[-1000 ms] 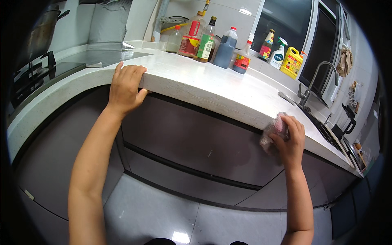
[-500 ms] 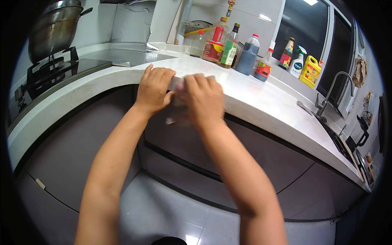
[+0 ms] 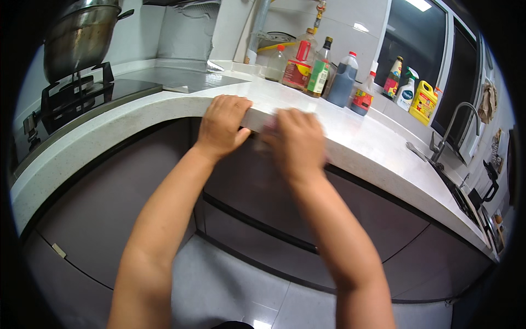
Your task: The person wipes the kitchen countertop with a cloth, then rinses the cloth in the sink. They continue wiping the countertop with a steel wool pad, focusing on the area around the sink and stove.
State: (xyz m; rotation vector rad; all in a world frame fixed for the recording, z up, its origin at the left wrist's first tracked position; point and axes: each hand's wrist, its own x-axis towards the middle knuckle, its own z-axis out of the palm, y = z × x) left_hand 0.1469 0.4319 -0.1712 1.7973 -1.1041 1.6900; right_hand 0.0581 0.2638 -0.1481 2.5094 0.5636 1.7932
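The fingers of my left hand [image 3: 222,127] lie over the rim of the white countertop [image 3: 342,130], its thumb spread apart against the front edge. Farther right, my right hand [image 3: 301,143] is curled over the same edge and smeared by motion. Under its fingers a pinkish-grey cloth [image 3: 268,135] shows in part, pressed on the counter edge; most of it is hidden by the hand. Below both hands are the grey drawer fronts [image 3: 241,175].
At left, a steel pot [image 3: 79,44] stands on the black gas hob [image 3: 104,94]. Several bottles, among them a dark-filled jug [image 3: 342,82] and a yellow jug [image 3: 423,103], line the wall and windowsill. A tap [image 3: 457,118] rises at the right.
My right hand has shifted with the cloth along the counter edge, and less of the cloth hangs in sight. The view has turned slightly; my left hand stays on the rim.
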